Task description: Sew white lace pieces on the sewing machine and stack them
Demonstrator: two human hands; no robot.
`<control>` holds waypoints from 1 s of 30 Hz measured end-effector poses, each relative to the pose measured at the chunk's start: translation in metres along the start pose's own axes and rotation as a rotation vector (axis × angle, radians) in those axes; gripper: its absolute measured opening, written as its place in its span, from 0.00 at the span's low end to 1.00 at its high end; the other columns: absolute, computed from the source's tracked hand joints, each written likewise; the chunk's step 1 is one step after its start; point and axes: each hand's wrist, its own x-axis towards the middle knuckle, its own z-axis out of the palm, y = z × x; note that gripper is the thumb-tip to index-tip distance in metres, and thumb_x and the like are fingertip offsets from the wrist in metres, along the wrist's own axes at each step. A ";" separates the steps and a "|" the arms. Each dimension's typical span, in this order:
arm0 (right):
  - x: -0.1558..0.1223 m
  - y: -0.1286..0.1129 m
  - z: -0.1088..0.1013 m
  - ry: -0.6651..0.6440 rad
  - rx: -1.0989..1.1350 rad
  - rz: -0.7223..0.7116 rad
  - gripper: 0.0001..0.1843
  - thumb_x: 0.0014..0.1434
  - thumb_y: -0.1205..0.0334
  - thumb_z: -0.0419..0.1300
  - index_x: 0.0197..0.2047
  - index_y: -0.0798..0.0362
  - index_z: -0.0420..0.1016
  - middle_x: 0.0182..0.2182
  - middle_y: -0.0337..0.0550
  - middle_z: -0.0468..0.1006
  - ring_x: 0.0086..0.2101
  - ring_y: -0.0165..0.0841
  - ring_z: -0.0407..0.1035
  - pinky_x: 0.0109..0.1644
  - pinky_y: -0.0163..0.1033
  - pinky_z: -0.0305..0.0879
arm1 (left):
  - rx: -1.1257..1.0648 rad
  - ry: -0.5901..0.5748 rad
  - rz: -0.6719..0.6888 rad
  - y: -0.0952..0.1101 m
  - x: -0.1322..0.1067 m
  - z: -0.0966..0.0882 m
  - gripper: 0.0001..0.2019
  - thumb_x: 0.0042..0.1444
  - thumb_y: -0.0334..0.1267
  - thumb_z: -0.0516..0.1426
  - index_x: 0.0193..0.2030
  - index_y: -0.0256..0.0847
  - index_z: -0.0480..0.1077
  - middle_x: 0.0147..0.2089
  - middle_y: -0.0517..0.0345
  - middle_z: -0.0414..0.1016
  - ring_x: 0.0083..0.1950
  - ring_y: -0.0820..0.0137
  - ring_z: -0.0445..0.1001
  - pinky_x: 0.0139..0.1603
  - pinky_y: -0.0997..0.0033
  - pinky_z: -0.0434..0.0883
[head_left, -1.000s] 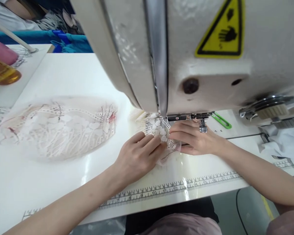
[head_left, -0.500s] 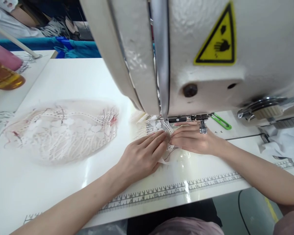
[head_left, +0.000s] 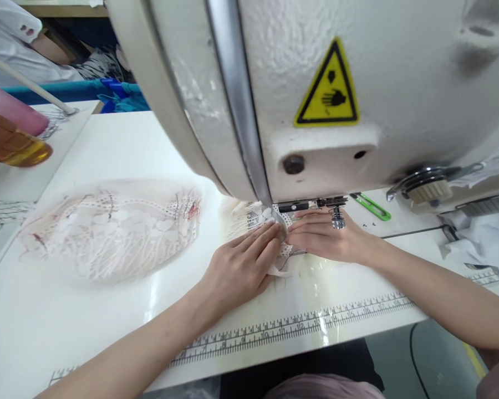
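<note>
A small piece of white lace fabric lies on the sewing machine's bed, close to the needle area. My left hand rests on its near left side, fingers together and fingertips pressing it down. From the right, my right hand reaches under the machine head, its fingertips closed on the lace edge and almost touching my left fingers. The black guide with a metal thumbscrew covers part of the right fingers. The needle itself is hidden behind the machine head.
A larger lace and mesh piece with red and dark threads lies at left. A green thread cutter sits behind my right hand. A printed ruler follows the front edge. Thread cones stand far left, near another person's sleeve.
My viewpoint has shifted, so the machine head appears further left and more of it shows. Both hands keep nearly the same place on the lace.
</note>
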 end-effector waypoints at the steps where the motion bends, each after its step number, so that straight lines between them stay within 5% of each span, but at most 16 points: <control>1: 0.000 0.000 0.000 0.004 -0.012 0.005 0.08 0.59 0.71 0.59 0.42 0.53 0.73 0.36 0.34 0.82 0.36 0.26 0.76 0.51 0.38 0.73 | -0.002 0.001 -0.001 0.000 0.000 0.001 0.15 0.58 0.28 0.49 0.50 0.28 0.69 0.53 0.41 0.76 0.56 0.58 0.73 0.53 0.62 0.76; 12: -0.004 -0.002 -0.002 -0.103 -0.175 0.163 0.08 0.64 0.66 0.54 0.40 0.48 0.74 0.33 0.33 0.79 0.34 0.26 0.72 0.41 0.34 0.66 | -0.024 0.011 -0.012 0.000 0.001 0.006 0.15 0.60 0.27 0.51 0.53 0.28 0.67 0.55 0.41 0.74 0.59 0.58 0.71 0.54 0.60 0.76; 19: 0.002 -0.004 -0.007 -0.079 -0.196 0.125 0.07 0.63 0.66 0.55 0.39 0.50 0.75 0.30 0.32 0.80 0.31 0.25 0.71 0.36 0.35 0.65 | -0.008 0.038 0.022 0.001 0.001 0.003 0.13 0.60 0.26 0.52 0.51 0.29 0.68 0.54 0.42 0.75 0.57 0.59 0.73 0.55 0.61 0.75; 25: 0.004 -0.006 0.002 -0.025 -0.095 -0.027 0.06 0.61 0.70 0.57 0.39 0.54 0.74 0.37 0.35 0.82 0.40 0.26 0.74 0.48 0.35 0.71 | 0.000 0.012 -0.058 0.000 0.000 -0.001 0.09 0.57 0.24 0.50 0.41 0.33 0.69 0.51 0.44 0.77 0.52 0.62 0.77 0.44 0.67 0.79; 30: 0.000 -0.011 0.015 -0.119 -0.094 0.016 0.11 0.62 0.73 0.55 0.44 0.52 0.75 0.43 0.37 0.81 0.44 0.29 0.74 0.51 0.40 0.71 | -0.011 0.005 -0.139 -0.004 -0.001 -0.003 0.08 0.53 0.24 0.51 0.36 0.38 0.66 0.53 0.46 0.77 0.46 0.62 0.80 0.39 0.67 0.80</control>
